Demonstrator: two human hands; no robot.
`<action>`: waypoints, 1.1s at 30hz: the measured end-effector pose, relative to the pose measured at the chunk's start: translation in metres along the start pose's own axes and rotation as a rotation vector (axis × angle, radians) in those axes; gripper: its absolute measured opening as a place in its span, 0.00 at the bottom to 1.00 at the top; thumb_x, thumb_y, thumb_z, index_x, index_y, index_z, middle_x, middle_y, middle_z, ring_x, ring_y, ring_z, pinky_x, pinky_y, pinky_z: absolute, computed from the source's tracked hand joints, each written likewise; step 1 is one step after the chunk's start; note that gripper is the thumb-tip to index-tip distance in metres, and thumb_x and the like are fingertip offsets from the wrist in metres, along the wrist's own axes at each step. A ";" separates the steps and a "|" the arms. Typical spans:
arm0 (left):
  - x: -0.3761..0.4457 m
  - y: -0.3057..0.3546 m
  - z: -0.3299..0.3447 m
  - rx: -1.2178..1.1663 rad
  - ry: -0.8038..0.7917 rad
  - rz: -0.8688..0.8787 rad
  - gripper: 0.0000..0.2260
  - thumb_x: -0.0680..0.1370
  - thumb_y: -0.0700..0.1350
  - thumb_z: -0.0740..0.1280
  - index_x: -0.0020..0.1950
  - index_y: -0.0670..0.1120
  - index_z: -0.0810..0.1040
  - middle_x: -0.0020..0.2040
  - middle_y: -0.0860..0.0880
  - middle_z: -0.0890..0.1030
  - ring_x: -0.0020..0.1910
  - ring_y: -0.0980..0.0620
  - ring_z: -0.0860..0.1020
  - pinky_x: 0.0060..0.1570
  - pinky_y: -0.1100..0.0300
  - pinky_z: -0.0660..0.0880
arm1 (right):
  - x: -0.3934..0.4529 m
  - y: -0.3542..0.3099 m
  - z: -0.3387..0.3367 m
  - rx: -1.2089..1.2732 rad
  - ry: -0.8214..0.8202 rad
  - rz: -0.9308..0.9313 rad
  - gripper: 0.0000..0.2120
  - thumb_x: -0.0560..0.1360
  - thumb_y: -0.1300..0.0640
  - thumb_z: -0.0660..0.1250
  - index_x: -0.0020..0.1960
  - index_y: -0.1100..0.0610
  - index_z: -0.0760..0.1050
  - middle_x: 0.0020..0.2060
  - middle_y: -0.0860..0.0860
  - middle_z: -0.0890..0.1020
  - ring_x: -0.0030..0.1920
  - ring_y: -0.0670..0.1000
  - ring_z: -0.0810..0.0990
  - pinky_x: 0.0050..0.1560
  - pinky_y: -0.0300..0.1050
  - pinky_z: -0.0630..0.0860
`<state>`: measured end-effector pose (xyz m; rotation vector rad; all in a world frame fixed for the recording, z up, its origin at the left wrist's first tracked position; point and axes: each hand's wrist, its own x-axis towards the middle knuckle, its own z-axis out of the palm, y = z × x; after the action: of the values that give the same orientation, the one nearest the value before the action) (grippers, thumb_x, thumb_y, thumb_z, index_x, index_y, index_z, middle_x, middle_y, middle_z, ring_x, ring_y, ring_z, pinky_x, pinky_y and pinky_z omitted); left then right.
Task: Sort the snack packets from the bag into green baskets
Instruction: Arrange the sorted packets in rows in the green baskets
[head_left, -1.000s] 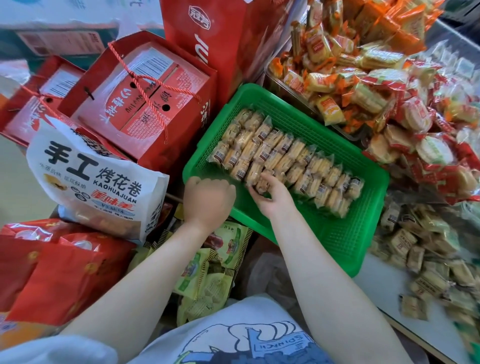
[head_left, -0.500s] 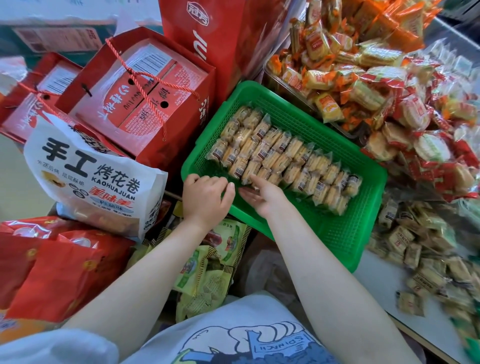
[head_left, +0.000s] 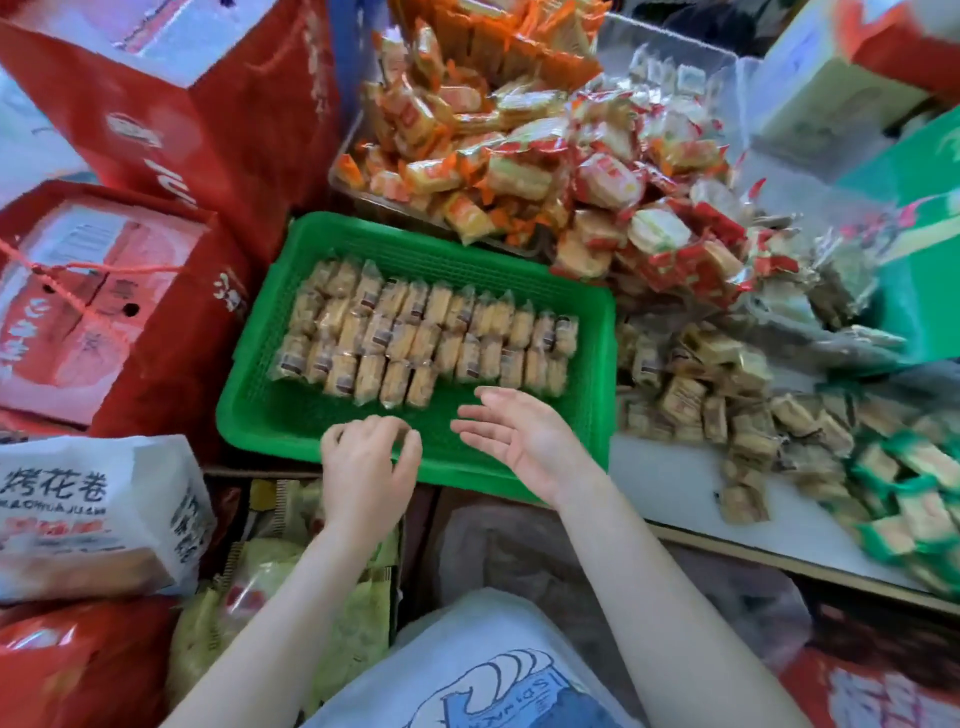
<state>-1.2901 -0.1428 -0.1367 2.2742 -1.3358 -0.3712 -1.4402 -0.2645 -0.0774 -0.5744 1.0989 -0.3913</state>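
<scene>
Green basket (head_left: 291, 415) amid red boxes (head_left: 156, 332), packet heaps (head_left: 597, 182); left hand (head_left: 363, 467) loosely curled, right hand (head_left: 524, 441) spread, both empty.

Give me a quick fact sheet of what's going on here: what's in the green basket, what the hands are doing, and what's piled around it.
Basket: green basket, holding rows of clear-wrapped snack packets in its far part; the near strip is bare.
Left hand: over the near rim, fingers loosely curled, holding nothing.
Right hand: palm up, fingers straight, holding nothing.
Behind the basket: heap of orange and red packets.
Right of the basket: brown packets and green packets on a white surface.
Left of the basket: red boxes, white printed bag.
</scene>
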 end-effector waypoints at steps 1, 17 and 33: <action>0.000 0.022 0.007 -0.062 -0.034 0.040 0.18 0.80 0.54 0.56 0.48 0.46 0.82 0.43 0.51 0.82 0.44 0.48 0.79 0.56 0.51 0.66 | -0.009 -0.006 -0.022 0.008 0.037 -0.060 0.11 0.82 0.62 0.64 0.62 0.64 0.73 0.51 0.62 0.83 0.48 0.59 0.86 0.51 0.49 0.84; -0.019 0.265 0.162 -0.533 -1.107 -0.259 0.10 0.83 0.43 0.61 0.47 0.46 0.80 0.35 0.49 0.82 0.34 0.49 0.78 0.40 0.58 0.73 | -0.031 0.012 -0.370 -0.602 0.966 0.065 0.47 0.69 0.42 0.78 0.78 0.61 0.59 0.74 0.59 0.66 0.74 0.60 0.65 0.72 0.55 0.64; -0.017 0.289 0.199 -0.522 -0.958 -0.565 0.16 0.81 0.51 0.66 0.67 0.48 0.74 0.62 0.47 0.77 0.60 0.48 0.77 0.59 0.50 0.78 | -0.035 0.028 -0.366 -0.499 0.628 -0.097 0.29 0.70 0.49 0.79 0.67 0.57 0.75 0.59 0.51 0.78 0.58 0.51 0.76 0.54 0.42 0.72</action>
<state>-1.6045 -0.2991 -0.1541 1.9870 -0.7260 -1.9208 -1.7878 -0.3102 -0.1911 -0.9848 1.8004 -0.3931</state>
